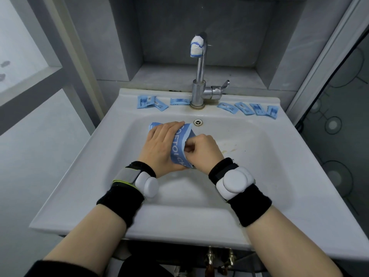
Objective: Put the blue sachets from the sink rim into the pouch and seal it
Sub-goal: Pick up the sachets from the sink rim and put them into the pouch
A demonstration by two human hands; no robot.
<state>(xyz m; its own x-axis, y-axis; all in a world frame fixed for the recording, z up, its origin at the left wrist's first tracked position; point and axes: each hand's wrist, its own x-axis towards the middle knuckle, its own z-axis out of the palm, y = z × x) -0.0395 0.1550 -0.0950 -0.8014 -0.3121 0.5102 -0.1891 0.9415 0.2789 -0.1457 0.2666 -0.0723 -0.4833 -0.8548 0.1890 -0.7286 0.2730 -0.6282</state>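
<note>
Black wristbands (119, 204) with white trackers (233, 181) sit closest to the lens. Just past them, both hands meet over the basin (249, 156). The left hand (162, 144) wraps over the blue pouch (180, 140), fingers across its face and thumb beneath. The right hand (201, 148) has its fingers curled, pinching the pouch's near edge. Whether the mouth is open yet cannot be told, since the fingers cover it.

The blue sachets (247, 108) all appear to lie on the sink rim (209, 111), spread on both sides of the tap (199, 76), well apart from the pouch.

The step in hand looks like opening the pouch. It would go best if the left hand steadies the body without squashing it, while the right hand peels the seal apart evenly. The mouth should then be kept wide and turned toward the rim.
</note>
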